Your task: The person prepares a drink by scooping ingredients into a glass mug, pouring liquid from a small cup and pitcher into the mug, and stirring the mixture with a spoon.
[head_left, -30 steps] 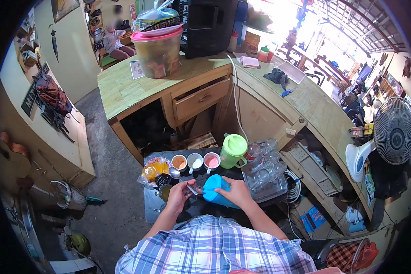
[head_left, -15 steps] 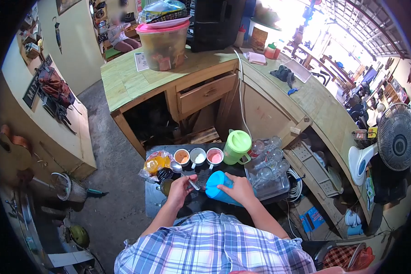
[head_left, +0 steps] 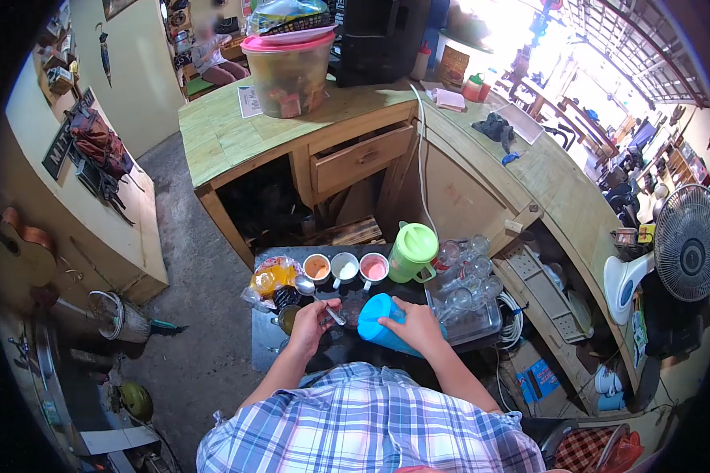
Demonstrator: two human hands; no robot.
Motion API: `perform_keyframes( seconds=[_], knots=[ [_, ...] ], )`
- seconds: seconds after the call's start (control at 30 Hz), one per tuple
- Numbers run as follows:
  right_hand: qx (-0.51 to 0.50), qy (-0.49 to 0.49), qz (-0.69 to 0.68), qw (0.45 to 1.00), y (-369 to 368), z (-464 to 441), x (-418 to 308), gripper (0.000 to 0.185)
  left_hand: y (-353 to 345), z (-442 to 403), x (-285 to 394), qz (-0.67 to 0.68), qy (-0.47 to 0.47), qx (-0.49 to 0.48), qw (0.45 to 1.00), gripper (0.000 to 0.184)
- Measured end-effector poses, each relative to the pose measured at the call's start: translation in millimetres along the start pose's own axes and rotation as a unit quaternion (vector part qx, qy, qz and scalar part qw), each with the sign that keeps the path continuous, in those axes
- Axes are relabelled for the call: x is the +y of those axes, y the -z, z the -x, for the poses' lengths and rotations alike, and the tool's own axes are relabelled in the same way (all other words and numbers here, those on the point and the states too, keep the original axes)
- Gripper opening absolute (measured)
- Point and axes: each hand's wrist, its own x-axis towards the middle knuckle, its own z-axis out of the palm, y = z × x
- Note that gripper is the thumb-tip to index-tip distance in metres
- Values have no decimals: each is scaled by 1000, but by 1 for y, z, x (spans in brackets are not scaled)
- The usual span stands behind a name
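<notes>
My left hand [head_left: 311,326] is closed on a metal spoon [head_left: 334,315], its fingers pinching the handle. My right hand [head_left: 418,325] grips a blue plastic pitcher [head_left: 376,316], tilted with its top toward the left hand. Beyond the hands stands a row of mugs: one with orange-brown contents [head_left: 317,269], one with white contents [head_left: 344,270] and one with pink contents [head_left: 374,270]. A green lidded pitcher [head_left: 412,252] stands upright right of them. Left of the mugs lies a plastic bag with something orange [head_left: 274,277]. A glass mug [head_left: 286,318] sits beside my left hand, partly hidden.
Several upturned glasses [head_left: 469,272] fill a tray [head_left: 481,323] at the right of the dark table. A wooden counter [head_left: 221,126] wraps around behind, with a pink-lidded tub [head_left: 285,79] on it. A white fan [head_left: 627,280] is at far right. Another person [head_left: 213,63] sits in the background.
The view has shifted slightly. Both hands keep nearly the same places, with the spoon and the blue pitcher still held.
</notes>
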Motion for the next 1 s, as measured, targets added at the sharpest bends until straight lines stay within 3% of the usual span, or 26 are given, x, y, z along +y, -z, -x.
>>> perform_keyframes(
  seconds=[0.73,0.93,1.0],
  knots=[
    [-1,-12,-13,1000,1,4,3,73,0,-1,-3,-8,6,0,1000,30],
    [28,2,-65,997,-9,4,36,74,-2,1,-2,-13,7,-5,1000,30],
    [32,-3,-128,991,-16,3,59,64,-2,1,-2,-16,10,-8,1000,30]
  ],
)
